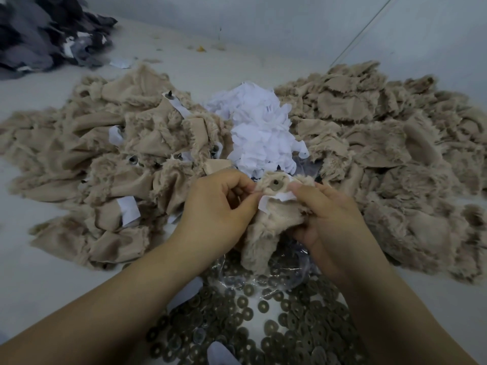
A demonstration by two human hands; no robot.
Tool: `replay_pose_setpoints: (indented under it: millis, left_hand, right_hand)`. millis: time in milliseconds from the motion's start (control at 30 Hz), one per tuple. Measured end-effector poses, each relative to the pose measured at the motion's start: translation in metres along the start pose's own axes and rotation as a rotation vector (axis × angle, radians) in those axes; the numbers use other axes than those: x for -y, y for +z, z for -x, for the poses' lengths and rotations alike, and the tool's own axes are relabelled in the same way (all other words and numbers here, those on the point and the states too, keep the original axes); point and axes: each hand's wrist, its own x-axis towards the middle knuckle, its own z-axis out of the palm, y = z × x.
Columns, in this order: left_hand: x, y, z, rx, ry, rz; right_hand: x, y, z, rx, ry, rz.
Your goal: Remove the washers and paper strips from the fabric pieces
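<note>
A tan furry fabric piece (274, 227) is held up at the centre between both hands. A round metal washer (275, 183) with a dark stud in its hole sits on its top, and a white paper strip (276, 198) lies just under the washer. My left hand (218, 206) pinches the fabric's left edge beside the washer. My right hand (332, 214) grips the fabric's right side, thumb by the paper strip. The lower part of the fabric hangs down between my wrists.
A heap of tan fabric with studs and paper strips (110, 164) lies to the left, a heap of bare tan pieces (390, 154) to the right. White paper strips (261, 130) pile behind. Loose washers (290, 320) cover the near table. Dark grey fabric (44, 35) sits far left.
</note>
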Motion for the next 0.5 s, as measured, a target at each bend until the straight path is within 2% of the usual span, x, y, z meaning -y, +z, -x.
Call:
replay_pose_setpoints:
  millis: [167,267,500]
  left_hand:
    - [-0.003,0.002,0.004,-0.002,0.078,0.039]
    - [-0.006,0.003,0.010,0.050,0.135,-0.043]
    - [0.003,0.011,0.011,-0.033,0.071,-0.072]
  right_hand:
    - [0.001,-0.001,0.001,-0.049,-0.037,0.000]
    - [0.000,0.000,0.002,-0.074,-0.062,0.010]
    - [-0.001,0.003,0.005,-0.028,-0.074,-0.039]
